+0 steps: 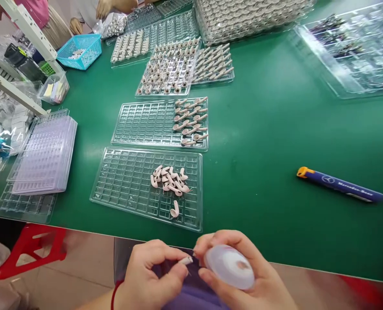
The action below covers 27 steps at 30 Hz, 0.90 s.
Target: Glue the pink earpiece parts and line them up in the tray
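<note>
Head view: left hand [149, 275] pinches a small pink part [186, 260] by its tip, fingers closed on it; right hand [243, 275] cups what appears to be a tape roll [230, 267], thumb against the part. Both are held below the table [275, 142] edge, close together. Beyond, loose pink pieces [169, 181] lie on the nearest clear tray [127, 181].

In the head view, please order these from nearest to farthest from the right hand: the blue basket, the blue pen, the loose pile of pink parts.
From the right hand:
1. Loose pile of pink parts, on the clear tray just ahead, slightly left.
2. Blue pen, lying on the green table to the right.
3. Blue basket, far left corner.
</note>
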Motion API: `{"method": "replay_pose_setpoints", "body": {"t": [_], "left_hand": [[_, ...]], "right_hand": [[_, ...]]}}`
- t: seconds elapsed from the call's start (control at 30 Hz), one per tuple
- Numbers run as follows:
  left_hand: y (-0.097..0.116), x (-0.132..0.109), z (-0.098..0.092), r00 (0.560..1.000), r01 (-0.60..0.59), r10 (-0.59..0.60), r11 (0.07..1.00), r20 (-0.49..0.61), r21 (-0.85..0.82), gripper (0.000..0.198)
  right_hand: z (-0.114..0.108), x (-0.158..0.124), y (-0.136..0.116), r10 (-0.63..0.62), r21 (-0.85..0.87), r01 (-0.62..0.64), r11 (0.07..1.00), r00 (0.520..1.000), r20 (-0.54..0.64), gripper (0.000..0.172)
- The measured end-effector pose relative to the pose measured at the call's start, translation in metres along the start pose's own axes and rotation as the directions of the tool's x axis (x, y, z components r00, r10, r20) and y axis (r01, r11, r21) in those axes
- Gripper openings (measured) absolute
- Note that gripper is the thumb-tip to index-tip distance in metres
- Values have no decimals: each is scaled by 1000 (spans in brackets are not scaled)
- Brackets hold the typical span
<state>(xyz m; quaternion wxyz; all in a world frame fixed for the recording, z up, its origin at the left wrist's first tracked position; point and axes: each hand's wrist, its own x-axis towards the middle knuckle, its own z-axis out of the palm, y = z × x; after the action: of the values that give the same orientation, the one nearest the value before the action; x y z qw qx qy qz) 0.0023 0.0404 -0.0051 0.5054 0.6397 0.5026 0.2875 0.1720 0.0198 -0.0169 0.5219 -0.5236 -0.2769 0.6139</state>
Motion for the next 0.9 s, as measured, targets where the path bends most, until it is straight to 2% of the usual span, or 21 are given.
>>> {"method": "replay_pose_setpoints", "body": {"t": [0.1, 0.17, 0.23, 0.43, 0.73, 0.9], "left_hand": [[0, -3, 5, 964, 263, -248, 938, 92, -227, 25], [0, -3, 7, 930, 367, -332, 869, 159, -332, 33], [1, -3, 8, 905, 424, -372, 817, 205, -392, 41], [2, -5, 9, 895, 446, -365, 764, 258, -467, 40], [3, -4, 8, 888, 458, -358, 726, 287, -513, 38], [3, -5, 8, 900, 433, -331, 748, 284, -503, 39]], "right_hand": [[7, -5, 0, -18, 53, 18, 998, 1000, -4, 26], [7, -7, 2, -29, 58, 29, 998, 1000, 9, 24], [4, -8, 6, -43, 73, 39, 997, 998, 46, 21], [-2, -8, 18, -41, 182, 15, 983, 989, 144, 23], [-1, -7, 20, -6, 237, -37, 971, 984, 178, 30], [-1, -7, 21, -22, 233, -23, 972, 982, 189, 31]]}}
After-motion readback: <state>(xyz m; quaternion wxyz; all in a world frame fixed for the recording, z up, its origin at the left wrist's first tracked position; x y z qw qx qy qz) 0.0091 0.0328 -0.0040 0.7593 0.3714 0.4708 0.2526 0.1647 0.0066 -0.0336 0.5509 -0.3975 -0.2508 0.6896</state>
